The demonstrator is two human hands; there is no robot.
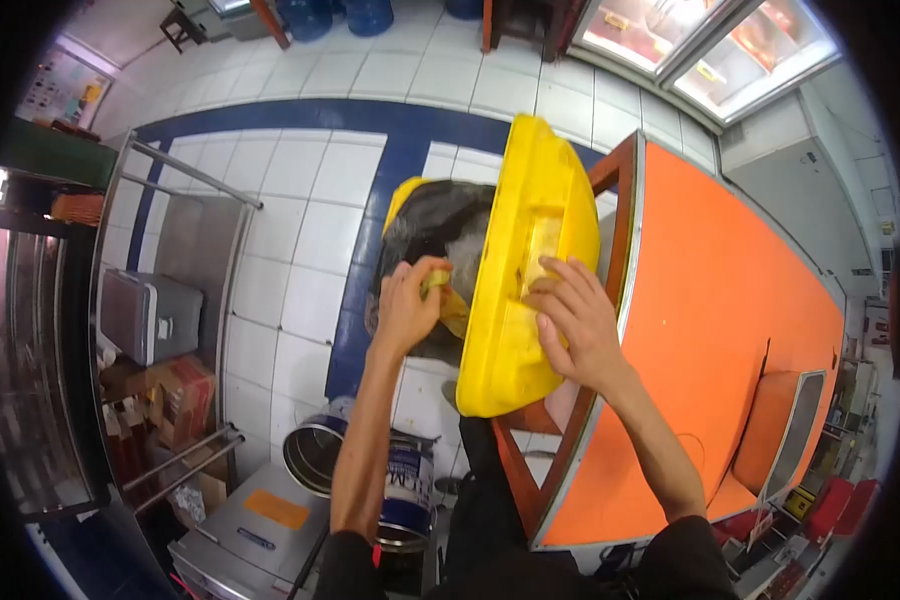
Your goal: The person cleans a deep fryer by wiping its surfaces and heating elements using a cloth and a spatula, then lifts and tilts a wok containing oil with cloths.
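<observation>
A yellow bin lid point(511, 345) stands tipped up on edge, its outer side turned to the right. My right hand point(582, 325) is on that side, fingers bent and slightly apart, tips at the recessed grip. Left of the lid is the open bin, lined with a dark plastic bag point(420, 235). Over its mouth, my left hand point(408, 308) is closed around a small yellowish-green piece point(435, 281) whose kind I cannot make out. A yellow-brown thing point(455, 313) shows just below that hand. The lid hides the bin's right side.
To my right stands an orange-topped table point(720, 300) with a metal edge. Near my feet are a paint bucket point(407, 485), another open pail point(313, 452) and a grey box point(255, 530). A metal rack point(195, 240) holds a grey cooler point(152, 315) on the left.
</observation>
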